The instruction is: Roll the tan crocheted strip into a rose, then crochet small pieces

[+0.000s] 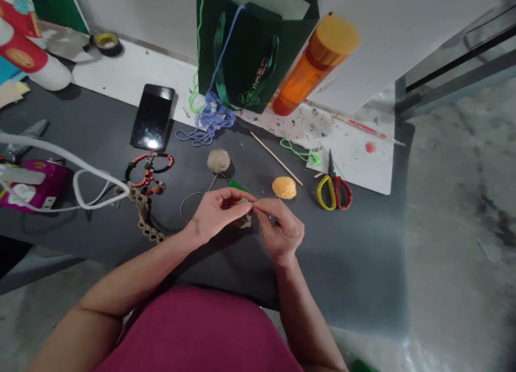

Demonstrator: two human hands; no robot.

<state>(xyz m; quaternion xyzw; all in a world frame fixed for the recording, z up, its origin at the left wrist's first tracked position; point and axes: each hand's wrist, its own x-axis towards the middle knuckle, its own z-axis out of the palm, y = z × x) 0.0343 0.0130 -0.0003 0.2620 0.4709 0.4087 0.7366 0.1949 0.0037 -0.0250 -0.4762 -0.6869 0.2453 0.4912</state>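
Pinched between the fingers of my left hand [220, 210] is a small beige crocheted piece [244, 219], partly hidden by the hand. My right hand [280, 227] meets it at the fingertips, thumb and forefinger pressed together on something too small to make out. A green-handled tool [238, 186], perhaps a crochet hook, shows just behind the left fingers; I cannot tell whether it is held. Beige yarn runs from a small ball [219, 161] behind my left hand. A longer beige crocheted strip [142, 213] lies left of my left forearm.
Scissors [334, 186], a yellow-orange ball [284, 187] and a thin stick [276, 158] lie beyond my right hand. Farther back are a phone [153, 117], beads [148, 170], blue yarn [212, 116], a green paper bag [250, 55] and an orange bottle [310, 65]. A white cable [80, 159] loops at left.
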